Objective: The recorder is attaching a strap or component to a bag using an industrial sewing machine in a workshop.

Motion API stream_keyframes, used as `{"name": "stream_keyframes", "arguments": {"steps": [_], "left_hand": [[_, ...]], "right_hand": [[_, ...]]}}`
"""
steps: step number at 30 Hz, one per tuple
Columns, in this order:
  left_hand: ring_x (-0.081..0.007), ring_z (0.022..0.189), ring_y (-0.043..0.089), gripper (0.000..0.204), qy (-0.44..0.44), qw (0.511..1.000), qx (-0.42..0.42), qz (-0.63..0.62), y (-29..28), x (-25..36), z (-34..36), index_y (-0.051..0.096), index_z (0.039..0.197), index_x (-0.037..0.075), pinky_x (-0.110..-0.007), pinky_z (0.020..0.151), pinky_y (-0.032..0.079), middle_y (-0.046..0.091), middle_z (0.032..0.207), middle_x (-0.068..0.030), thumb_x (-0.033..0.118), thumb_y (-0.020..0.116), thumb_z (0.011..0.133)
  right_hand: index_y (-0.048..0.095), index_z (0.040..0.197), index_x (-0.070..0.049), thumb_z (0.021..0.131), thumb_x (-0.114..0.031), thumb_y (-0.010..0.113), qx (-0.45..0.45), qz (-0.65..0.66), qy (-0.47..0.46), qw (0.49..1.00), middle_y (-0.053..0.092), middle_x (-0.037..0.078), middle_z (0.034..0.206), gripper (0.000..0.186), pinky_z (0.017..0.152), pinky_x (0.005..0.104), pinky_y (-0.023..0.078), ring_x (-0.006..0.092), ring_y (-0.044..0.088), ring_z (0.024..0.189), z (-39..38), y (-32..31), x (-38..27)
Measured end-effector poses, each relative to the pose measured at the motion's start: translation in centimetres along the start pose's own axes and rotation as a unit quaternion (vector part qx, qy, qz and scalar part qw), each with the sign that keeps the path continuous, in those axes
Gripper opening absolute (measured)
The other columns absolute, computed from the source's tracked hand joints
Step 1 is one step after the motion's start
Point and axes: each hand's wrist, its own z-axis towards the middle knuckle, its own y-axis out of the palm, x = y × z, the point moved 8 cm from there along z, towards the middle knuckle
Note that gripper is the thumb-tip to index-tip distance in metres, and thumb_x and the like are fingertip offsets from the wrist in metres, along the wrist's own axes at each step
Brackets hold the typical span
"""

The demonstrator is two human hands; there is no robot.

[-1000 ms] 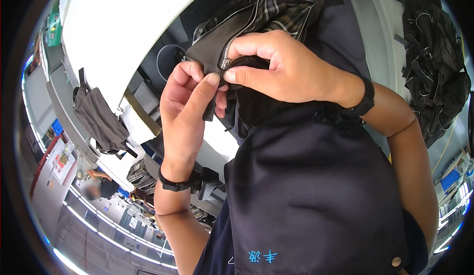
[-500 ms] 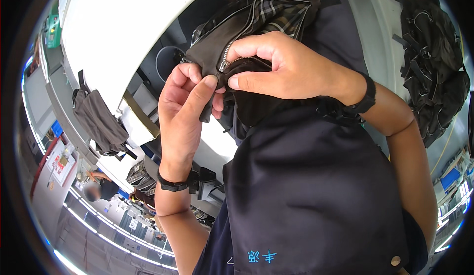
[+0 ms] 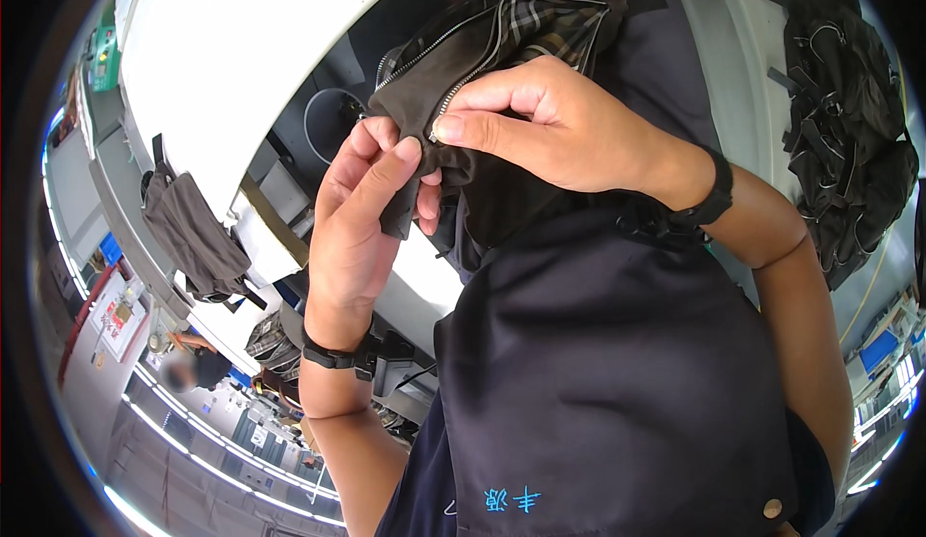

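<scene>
A dark brown fabric pouch or bag piece (image 3: 417, 103) lies across my lap, with a silver metal zipper (image 3: 470, 76) along its spread opening. Plaid lining (image 3: 548, 27) shows inside. My left hand (image 3: 359, 204) pinches the fabric near the zipper's lower end between thumb and fingers, and a flap of cloth (image 3: 397, 214) hangs below the thumb. Right beside it, my right hand (image 3: 574, 141) is closed in a pinch on the zipper end, thumb on top and index finger along the teeth. The thumb hides most of the slider.
A white curved tabletop (image 3: 222, 35) fills the upper left. Another brown bag piece (image 3: 196, 233) hangs at its left edge. Several dark bags with straps (image 3: 841, 122) are heaped at the far right. My dark apron (image 3: 617, 373) covers my lap. A person (image 3: 198, 368) is in the left background.
My right thumb has come up from the cloth below onto the zipper end, covering the slider. My left hand has shifted slightly, and more of the flap shows under its thumb.
</scene>
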Motion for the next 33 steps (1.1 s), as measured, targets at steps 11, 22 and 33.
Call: {"name": "stream_keyframes", "arguments": {"steps": [11,22,33], "left_hand": [[-0.0055,0.066,0.057,0.014,0.102,0.983,0.045,0.148,0.6,1.0,-0.1,0.051,0.104,0.009,-0.020,0.055,0.044,0.061,0.085,-0.0015,0.010,0.065,0.101],[-0.0088,0.071,0.059,0.011,0.093,0.990,0.039,0.096,0.5,0.2,-0.8,0.052,0.108,0.008,-0.023,0.061,0.048,0.062,0.090,-0.0039,0.008,0.061,0.102],[-0.0092,0.071,0.059,0.014,0.104,0.991,0.022,0.079,0.1,-0.1,-1.1,0.052,0.111,0.006,-0.023,0.063,0.048,0.062,0.095,-0.0051,0.003,0.060,0.099]], "right_hand": [[0.066,0.091,0.006,0.105,-0.018,0.062,0.064,0.022,0.025,0.997,0.055,-0.005,0.073,0.028,0.063,0.0236,0.041,0.0022,0.045,0.073,-0.6,-0.7,0.5],[0.069,0.098,0.007,0.105,-0.018,0.061,0.026,0.082,0.045,0.995,0.060,-0.004,0.079,0.027,0.067,0.0232,0.043,0.0016,0.049,0.077,-0.7,-0.2,0.8],[0.071,0.106,0.006,0.104,-0.017,0.060,0.004,0.121,0.064,0.991,0.071,0.000,0.095,0.025,0.082,0.0234,0.048,0.0042,0.060,0.090,-0.5,0.1,1.8]]}}
